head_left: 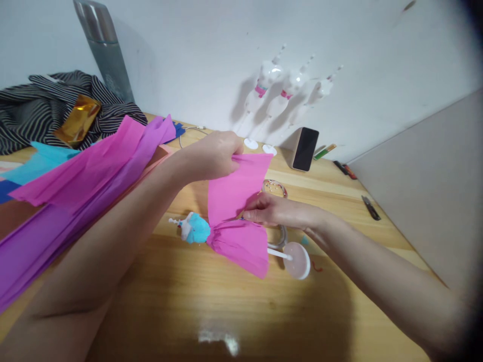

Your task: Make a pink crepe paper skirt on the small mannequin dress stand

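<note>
- White wall [188,60] is seen at the back, and before it a wooden counter [169,311] is spread with things.
- Pink paper [239,183] is grasped by the left hand [219,153] at its upper edge, and it is held up over the middle of the counter.
- By the right hand [271,210], the lower part of this paper is approached; thumb and fingers are brought together there, but what is pinched between them cannot be told.
- Below the paper, a doll [196,229] is laid on its side, with the head turned to the left; its top is blue, and a pink skirt [241,251] is spread to the right.
- Beyond the skirt, a white stem [277,253] is ended by a round base [297,260].
- Under the right wrist, a ring-shaped thing [274,186] is partly hidden.
- Near the wall, three white figures [277,98] are placed, and two of them are dressed with pink bands.
- To their right, a phone [305,149] is leaned upright, and farther right a cutter [371,207] is laid.
- At the left, coloured strips [86,171] are heaped near a striped cloth [41,113], on which gold foil [78,120] is placed; behind, a bottle [107,50] is seen.
</note>
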Demonstrator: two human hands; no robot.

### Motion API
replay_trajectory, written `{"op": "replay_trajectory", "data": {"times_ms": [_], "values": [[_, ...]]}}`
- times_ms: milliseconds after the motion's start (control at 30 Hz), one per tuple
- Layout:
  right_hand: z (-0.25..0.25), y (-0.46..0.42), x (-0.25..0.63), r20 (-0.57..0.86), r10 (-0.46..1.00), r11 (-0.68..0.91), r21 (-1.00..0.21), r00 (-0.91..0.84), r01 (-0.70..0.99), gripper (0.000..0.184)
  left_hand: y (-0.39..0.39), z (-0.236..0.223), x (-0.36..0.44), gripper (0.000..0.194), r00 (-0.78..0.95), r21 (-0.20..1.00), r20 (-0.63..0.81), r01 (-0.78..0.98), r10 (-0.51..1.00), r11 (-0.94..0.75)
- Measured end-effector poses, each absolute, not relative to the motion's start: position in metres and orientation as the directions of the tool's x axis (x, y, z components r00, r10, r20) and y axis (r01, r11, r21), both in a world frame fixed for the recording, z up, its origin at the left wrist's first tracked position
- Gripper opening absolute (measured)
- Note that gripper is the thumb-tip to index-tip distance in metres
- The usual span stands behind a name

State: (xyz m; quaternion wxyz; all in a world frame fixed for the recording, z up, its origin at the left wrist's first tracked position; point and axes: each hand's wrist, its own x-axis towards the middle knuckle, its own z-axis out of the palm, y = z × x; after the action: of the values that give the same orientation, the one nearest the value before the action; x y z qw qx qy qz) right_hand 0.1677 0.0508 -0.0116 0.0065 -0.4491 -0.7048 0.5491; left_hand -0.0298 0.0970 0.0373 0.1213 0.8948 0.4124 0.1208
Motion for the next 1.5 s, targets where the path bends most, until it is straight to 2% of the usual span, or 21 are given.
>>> {"op": "replay_trajectory", "data": {"times_ms": [400, 733, 1067, 1300, 1500], "values": [[-0.013, 0.05, 0.167, -0.494, 0.628, -0.06, -0.801, -0.601, 0.596, 0.046, 0.103, 0.034, -0.03, 0.006, 0.64, 0.315, 0.105, 0.705, 0.761, -0.636], [-0.019, 0.052, 0.17, -0.454, 0.598, 0.018, -0.816, -0.66, 0.578, 0.047, 0.104, 0.033, -0.03, 0.005, 0.629, 0.32, 0.098, 0.714, 0.772, -0.623], [-0.014, 0.051, 0.169, -0.499, 0.651, -0.033, -0.771, -0.572, 0.636, 0.04, 0.101, 0.039, -0.035, 0.008, 0.616, 0.372, 0.09, 0.708, 0.783, -0.6], [-0.013, 0.053, 0.166, -0.435, 0.632, 0.136, -0.753, -0.641, 0.644, 0.04, 0.1, 0.041, -0.038, 0.008, 0.623, 0.369, 0.068, 0.71, 0.779, -0.6], [-0.013, 0.057, 0.159, -0.412, 0.605, 0.2, -0.75, -0.681, 0.631, 0.038, 0.103, 0.036, -0.034, 0.004, 0.624, 0.365, 0.073, 0.71, 0.778, -0.603]]}}
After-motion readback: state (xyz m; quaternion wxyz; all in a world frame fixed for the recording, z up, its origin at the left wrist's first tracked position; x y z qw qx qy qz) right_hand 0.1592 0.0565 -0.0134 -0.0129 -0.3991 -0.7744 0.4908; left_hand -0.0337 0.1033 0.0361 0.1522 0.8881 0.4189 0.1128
